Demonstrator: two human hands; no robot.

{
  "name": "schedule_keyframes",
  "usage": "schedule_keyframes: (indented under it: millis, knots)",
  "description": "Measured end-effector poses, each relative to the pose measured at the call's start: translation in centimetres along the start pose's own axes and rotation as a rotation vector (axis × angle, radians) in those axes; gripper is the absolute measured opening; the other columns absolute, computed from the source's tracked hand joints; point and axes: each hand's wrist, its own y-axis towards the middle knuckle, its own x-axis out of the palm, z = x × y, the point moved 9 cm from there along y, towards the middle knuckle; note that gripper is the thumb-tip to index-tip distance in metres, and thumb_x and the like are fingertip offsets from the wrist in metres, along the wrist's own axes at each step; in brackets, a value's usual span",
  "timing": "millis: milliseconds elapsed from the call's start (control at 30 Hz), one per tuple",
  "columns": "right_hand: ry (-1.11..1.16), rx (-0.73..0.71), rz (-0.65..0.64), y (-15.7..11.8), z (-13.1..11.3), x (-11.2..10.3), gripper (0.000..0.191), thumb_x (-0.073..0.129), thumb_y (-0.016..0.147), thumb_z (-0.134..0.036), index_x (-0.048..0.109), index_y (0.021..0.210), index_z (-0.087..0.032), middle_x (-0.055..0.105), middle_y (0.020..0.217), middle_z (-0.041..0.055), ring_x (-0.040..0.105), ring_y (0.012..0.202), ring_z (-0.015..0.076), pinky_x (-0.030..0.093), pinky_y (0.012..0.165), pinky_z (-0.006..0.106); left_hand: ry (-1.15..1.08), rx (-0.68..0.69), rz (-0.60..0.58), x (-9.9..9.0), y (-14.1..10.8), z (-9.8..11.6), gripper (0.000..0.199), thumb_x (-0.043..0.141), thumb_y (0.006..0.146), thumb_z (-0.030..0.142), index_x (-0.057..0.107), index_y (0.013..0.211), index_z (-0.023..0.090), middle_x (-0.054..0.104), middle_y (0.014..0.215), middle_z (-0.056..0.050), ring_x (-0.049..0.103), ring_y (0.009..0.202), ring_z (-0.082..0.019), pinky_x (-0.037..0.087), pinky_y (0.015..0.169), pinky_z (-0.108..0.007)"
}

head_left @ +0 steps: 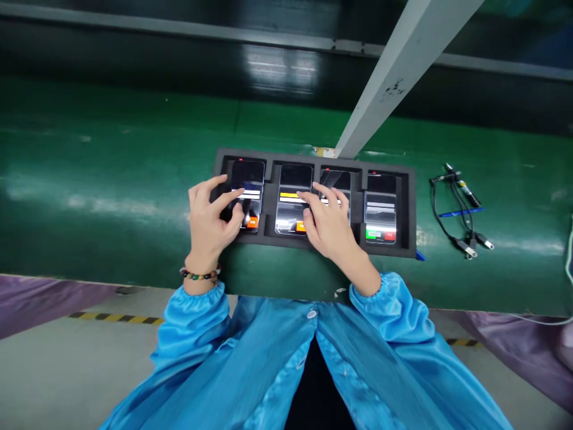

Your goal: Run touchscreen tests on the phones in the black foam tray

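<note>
A dark foam tray (268,234) lies on the bench in front of me, with several smartphones in its slots, their screens lit. My left hand (210,218) is over the leftmost smartphone (248,176), fingers spread, index fingertip at the white bar on its screen. Over the second smartphone (295,176) reaches my right hand (329,224), its index fingertip at a yellow bar. That hand also partly covers the third smartphone (338,178). At the right end, the last smartphone (380,206) shows green and red buttons. Both hands are open and hold nothing.
Right of the tray lie black cables (472,242) with plugs, a dark marker-like stick (468,191) and a blue pen (461,212). A grey post (380,89) rises behind the tray. The green bench (111,197) ends close to my body.
</note>
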Motion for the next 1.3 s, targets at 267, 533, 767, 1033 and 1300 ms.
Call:
schedule_keyframes:
  millis: [267, 533, 767, 1033, 1300]
  knots:
    - [-0.055, 0.272, 0.395, -7.7, 10.5, -9.2, 0.038, 0.045, 0.113, -0.033, 0.071, 0.140, -0.027, 0.077, 0.142, 0.0110, 0.062, 0.147, 0.0319, 0.043, 0.126, 0.062, -0.034, -0.069, 0.051, -0.2, 0.1, -0.9, 0.031, 0.062, 0.107, 0.035, 0.080, 0.132, 0.034, 0.065, 0.155, -0.009, 0.056, 0.145, -0.038, 0.049, 0.121, -0.065]
    - [-0.035, 0.416, 0.431, -7.7, 17.2, -10.7, 0.037, 0.051, 0.107, -0.038, 0.070, 0.134, -0.023, 0.077, 0.139, 0.0128, 0.058, 0.140, 0.0351, 0.043, 0.122, 0.063, -0.008, -0.158, 0.010, 1.2, 1.6, -2.6, 0.042, 0.058, 0.110, 0.048, 0.071, 0.146, 0.029, 0.057, 0.159, -0.016, 0.051, 0.152, -0.041, 0.039, 0.130, -0.067]
    - [-0.053, 0.452, 0.401, -3.7, 19.5, -10.5, 0.033, 0.052, 0.102, -0.042, 0.069, 0.123, -0.022, 0.076, 0.131, 0.0135, 0.053, 0.136, 0.0358, 0.040, 0.120, 0.064, 0.053, -0.051, -0.070, 4.2, 7.6, -2.0, 0.042, 0.057, 0.108, 0.065, 0.074, 0.115, 0.027, 0.060, 0.156, -0.016, 0.049, 0.147, -0.046, 0.041, 0.121, -0.069]
    - [-0.078, 0.437, 0.362, -3.5, 18.6, -10.2, 0.034, 0.049, 0.107, -0.047, 0.069, 0.122, -0.025, 0.077, 0.126, 0.0118, 0.050, 0.133, 0.0364, 0.038, 0.118, 0.061, 0.184, -0.075, -0.141, 4.0, 7.5, -0.7, 0.042, 0.056, 0.107, 0.063, 0.074, 0.109, 0.025, 0.059, 0.157, -0.016, 0.050, 0.145, -0.046, 0.043, 0.117, -0.063]
    - [-0.005, 0.431, 0.416, -3.6, 19.2, -10.7, 0.033, 0.046, 0.107, -0.048, 0.068, 0.113, -0.025, 0.074, 0.118, 0.0111, 0.051, 0.129, 0.0347, 0.040, 0.118, 0.061, 0.076, -0.107, 0.130, -0.2, 8.4, -0.1, 0.045, 0.045, 0.112, 0.061, 0.064, 0.094, 0.024, 0.066, 0.112, -0.010, 0.062, 0.119, -0.034, 0.046, 0.115, -0.059]
